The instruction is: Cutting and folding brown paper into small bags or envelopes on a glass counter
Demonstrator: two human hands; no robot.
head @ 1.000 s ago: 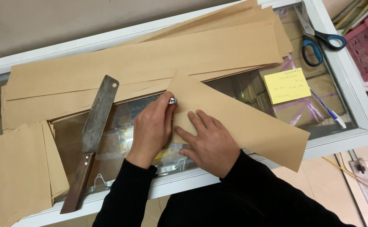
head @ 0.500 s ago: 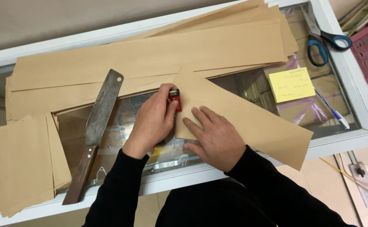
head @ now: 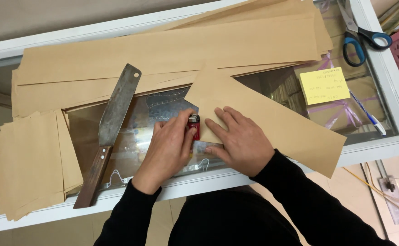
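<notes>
Beside scissors (head: 361, 36), yellow square sticky note (head: 324, 85) on glass.

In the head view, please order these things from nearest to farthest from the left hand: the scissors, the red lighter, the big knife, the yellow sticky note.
From the left hand:
1. Red lighter, held at its fingertips, on the paper strip's edge.
2. Big knife, lying on the glass just to the hand's left.
3. Yellow sticky note, on the glass to the right, beyond the right hand.
4. Scissors, at the far right corner.
</notes>
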